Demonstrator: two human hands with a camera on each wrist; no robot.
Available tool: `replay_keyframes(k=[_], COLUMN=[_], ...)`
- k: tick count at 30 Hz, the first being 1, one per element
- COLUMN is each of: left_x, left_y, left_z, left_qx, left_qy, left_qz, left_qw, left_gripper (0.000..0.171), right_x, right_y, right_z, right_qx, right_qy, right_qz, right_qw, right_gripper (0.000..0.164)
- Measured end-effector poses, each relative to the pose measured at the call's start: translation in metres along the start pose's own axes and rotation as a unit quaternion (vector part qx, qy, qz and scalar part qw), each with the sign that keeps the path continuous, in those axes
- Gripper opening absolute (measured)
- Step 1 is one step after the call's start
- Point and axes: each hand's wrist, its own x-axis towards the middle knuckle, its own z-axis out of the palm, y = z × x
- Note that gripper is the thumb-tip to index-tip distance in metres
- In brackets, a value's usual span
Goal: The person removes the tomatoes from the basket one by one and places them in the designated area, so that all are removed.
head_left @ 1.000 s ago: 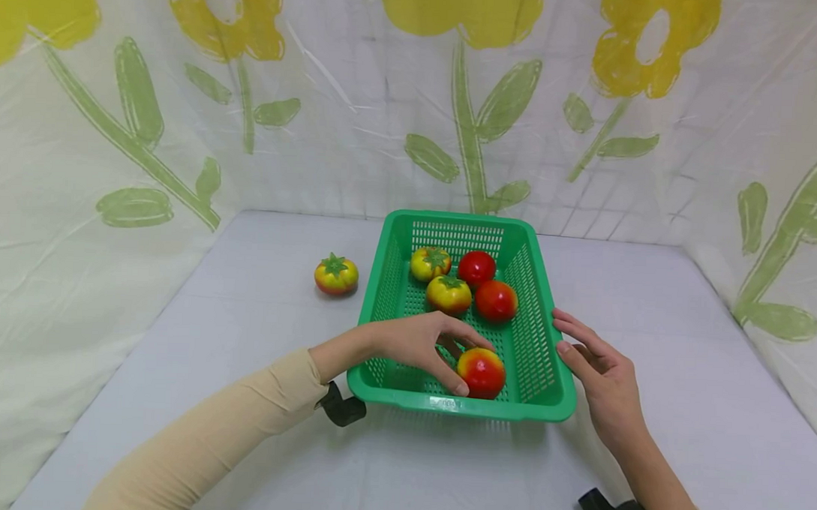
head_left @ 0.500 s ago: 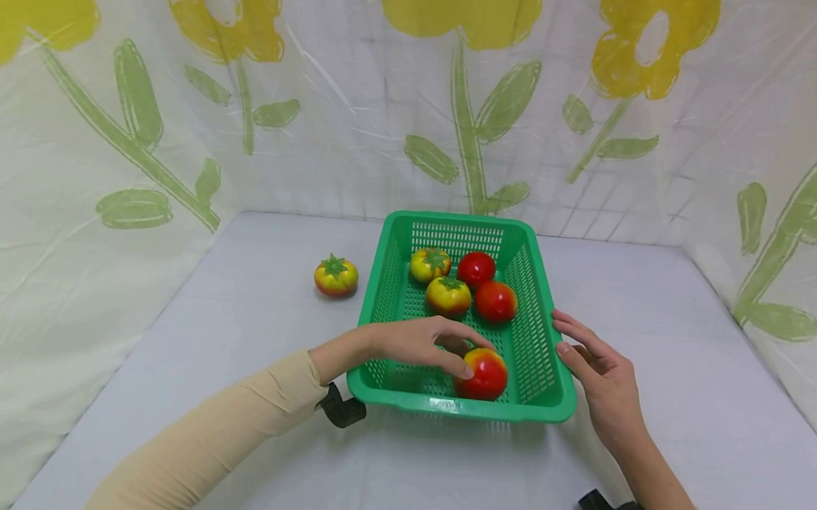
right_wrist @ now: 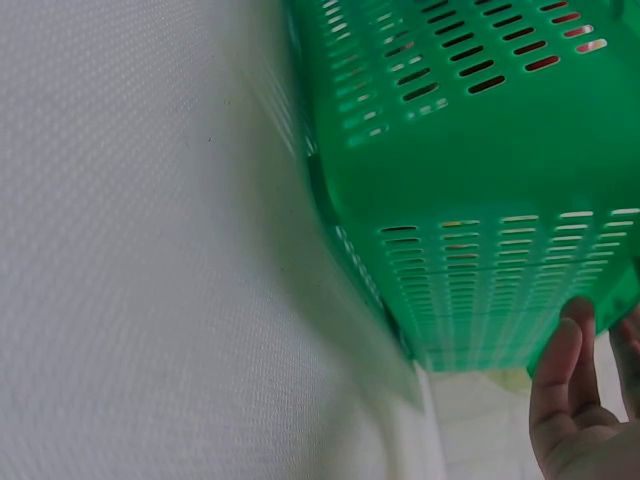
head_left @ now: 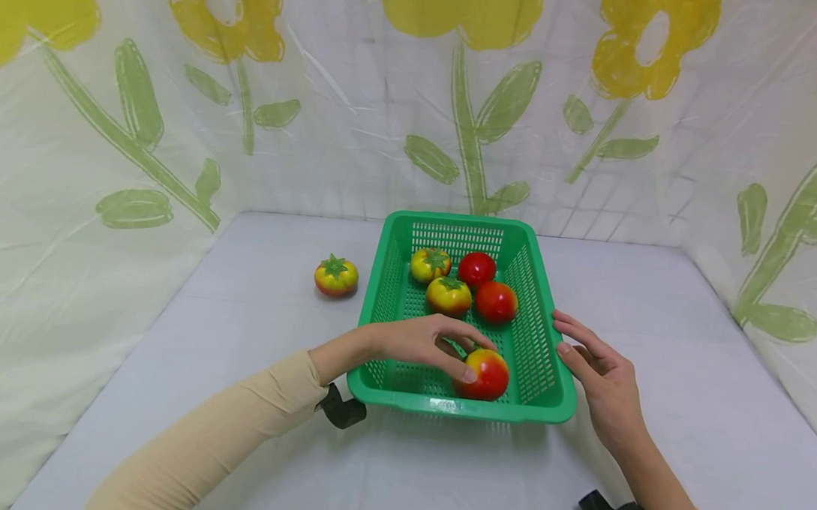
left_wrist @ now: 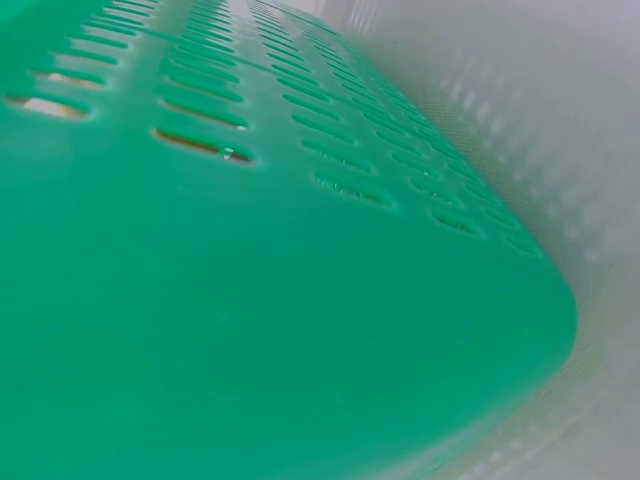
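Observation:
In the head view a green plastic basket [head_left: 460,407] stands on the table. My left hand [head_left: 422,344] reaches over its left wall and grips a red-and-yellow tomato [head_left: 490,376] at the near end, thumb on its front and fingers at its top. My right hand [head_left: 603,382] touches the basket's right rim with its fingertips; the right wrist view shows its thumb and fingers [right_wrist: 557,375] beside the perforated outer wall. Farther inside lie two yellow tomatoes with green tops, one of them at the back [head_left: 430,265], and two red tomatoes, one nearer [head_left: 496,303].
Another yellow-and-red tomato [head_left: 336,276] sits on the white table [head_left: 257,332] left of the basket. A white curtain [head_left: 338,132] printed with flowers closes off the back and sides. The basket's outer wall [left_wrist: 260,300] fills most of the left wrist view.
My left thumb has come up onto the front of the near tomato, which has shifted slightly right. The right hand and basket stay in place.

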Motion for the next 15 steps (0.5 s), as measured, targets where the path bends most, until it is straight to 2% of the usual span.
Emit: replay_keyframes(k=[15], left_x=[-0.0006], left_y=[-0.0002], left_z=[0.0007], left_qx=[0.001], left_qy=[0.001], left_qz=[-0.011], left_qw=[0.9999], left_gripper=[0.044], right_x=[0.0007], right_y=[0.0003], right_z=[-0.0002], right_qx=[0.009], right_qy=[-0.005], right_qz=[-0.002], right_qw=[1.000], right_gripper=[0.039])
